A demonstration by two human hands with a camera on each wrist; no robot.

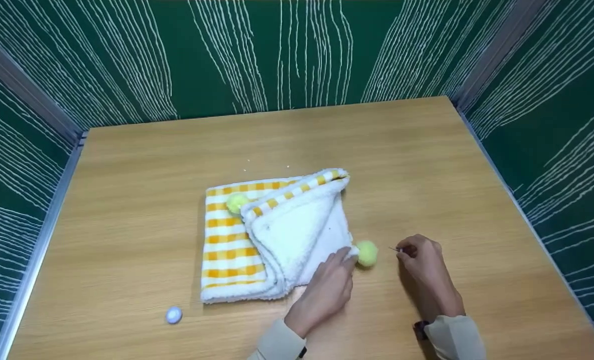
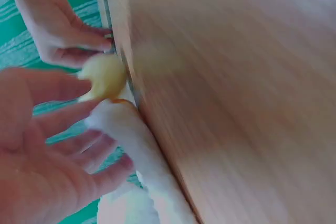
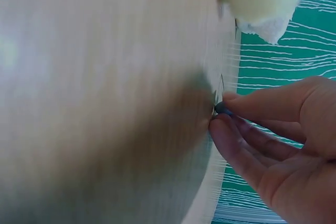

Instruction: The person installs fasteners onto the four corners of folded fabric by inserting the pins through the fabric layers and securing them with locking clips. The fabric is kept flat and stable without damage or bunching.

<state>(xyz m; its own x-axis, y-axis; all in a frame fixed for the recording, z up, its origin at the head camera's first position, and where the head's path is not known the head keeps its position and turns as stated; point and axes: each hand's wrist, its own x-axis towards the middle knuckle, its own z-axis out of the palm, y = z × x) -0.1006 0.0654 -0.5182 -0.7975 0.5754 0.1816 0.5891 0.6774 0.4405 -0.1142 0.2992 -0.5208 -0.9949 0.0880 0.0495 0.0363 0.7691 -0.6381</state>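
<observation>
A folded blanket (image 1: 232,254), yellow-and-white check outside and white fleece inside, lies on the table with one layer turned back. My left hand (image 1: 328,282) rests on its near right corner, fingers spread against the fleece edge (image 2: 139,148) in the left wrist view. Beside those fingertips a pale yellow-green pom-pom (image 1: 367,253) hangs off the corner; another pom-pom (image 1: 237,203) lies on the checked side. To the right, just above the table, my right hand (image 1: 424,265) pinches a thin pin (image 1: 393,248) between thumb and forefinger. Its dark rounded head (image 3: 222,108) shows between the fingertips.
A small pale lilac round object (image 1: 174,315) sits on the wooden table (image 1: 117,220) at the near left. Tiny white specks (image 1: 288,166) lie behind the blanket. Green walls (image 1: 317,55) with white lines enclose the back and sides of the table.
</observation>
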